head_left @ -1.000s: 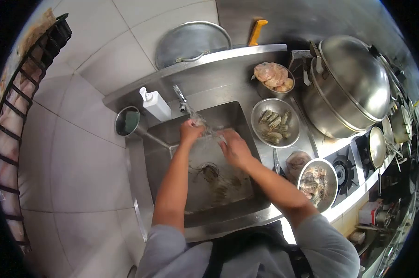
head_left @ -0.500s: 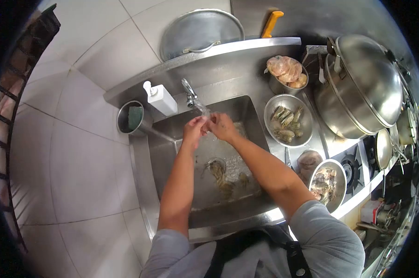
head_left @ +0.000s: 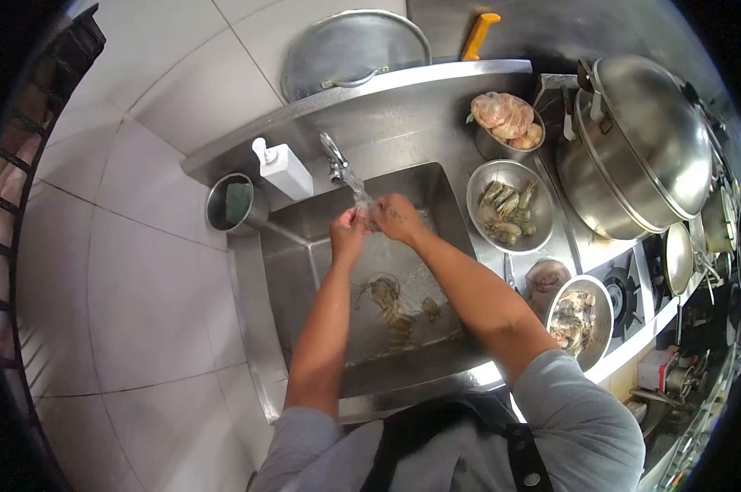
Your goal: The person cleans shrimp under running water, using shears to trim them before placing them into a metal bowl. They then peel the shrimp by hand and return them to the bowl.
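Under the running faucet (head_left: 334, 160), my left hand (head_left: 348, 231) and my right hand (head_left: 398, 218) meet with bent fingers. Between them is a small greyish thing that looks like a shrimp (head_left: 370, 223), mostly hidden by the fingers and splashing water. Both hands are closed on it, above the far part of the steel sink (head_left: 292, 275). Below, on the wet sink bottom, lies a loose heap of whole shrimp (head_left: 391, 307). Right of the sink, a steel bowl (head_left: 478, 184) holds several grey shrimp (head_left: 508, 209).
Left of the faucet stand a white pump bottle (head_left: 286, 172) and a steel container (head_left: 257, 209) with a green scouring pad (head_left: 238, 202). On the right are a pot of bagged food (head_left: 508, 116), a bowl of seafood pieces (head_left: 574, 324), a burner (head_left: 620, 291) and a large steamer pot (head_left: 596, 176).
Both hands stay together under the water, with the right hand slightly raised and turned. The view has shifted a little. Bowls and bottle stand where they were.
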`<state>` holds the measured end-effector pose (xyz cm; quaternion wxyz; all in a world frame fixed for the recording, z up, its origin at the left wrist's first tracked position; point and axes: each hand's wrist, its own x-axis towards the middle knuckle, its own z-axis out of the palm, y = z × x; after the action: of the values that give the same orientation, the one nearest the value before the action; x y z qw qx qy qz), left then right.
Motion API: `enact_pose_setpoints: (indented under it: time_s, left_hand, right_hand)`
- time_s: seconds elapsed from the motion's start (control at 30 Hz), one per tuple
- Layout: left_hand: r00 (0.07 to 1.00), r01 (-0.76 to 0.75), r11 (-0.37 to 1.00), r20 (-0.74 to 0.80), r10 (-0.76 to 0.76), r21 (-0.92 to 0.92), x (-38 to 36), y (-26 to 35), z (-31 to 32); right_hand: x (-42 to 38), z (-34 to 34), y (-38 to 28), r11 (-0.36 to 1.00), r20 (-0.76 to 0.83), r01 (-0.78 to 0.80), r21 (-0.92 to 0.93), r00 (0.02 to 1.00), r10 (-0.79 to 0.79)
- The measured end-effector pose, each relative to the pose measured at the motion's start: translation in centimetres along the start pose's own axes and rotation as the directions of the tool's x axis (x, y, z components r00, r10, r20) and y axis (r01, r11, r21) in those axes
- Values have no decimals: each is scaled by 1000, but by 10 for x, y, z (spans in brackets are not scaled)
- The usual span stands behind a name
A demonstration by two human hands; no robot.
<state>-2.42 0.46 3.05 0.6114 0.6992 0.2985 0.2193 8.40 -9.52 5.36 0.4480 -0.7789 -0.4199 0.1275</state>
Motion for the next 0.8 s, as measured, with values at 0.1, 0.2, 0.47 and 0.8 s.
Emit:
enact_pose_setpoints:
  time_s: [0.1, 0.2, 0.47, 0.8]
  left_hand:
    - [999, -26, 999, -22, 25, -44, -1, 13, 7]
    - [992, -120, 981, -27, 126, 151, -5, 30, 8]
    - [957, -220, 917, -110, 269, 332, 18, 40, 2]
    - [989, -84, 978, -106, 105, 189, 19, 34, 3]
  right_hand:
    - [4, 1, 1, 997, -54, -76, 19, 996, 77]
    - [19, 3, 12, 988, 12, -144, 62, 990, 144]
    - [32, -28, -32, 999, -32, 45, -26, 998, -46]
    - [31, -29, -25, 998, 32, 55, -39, 998, -54]
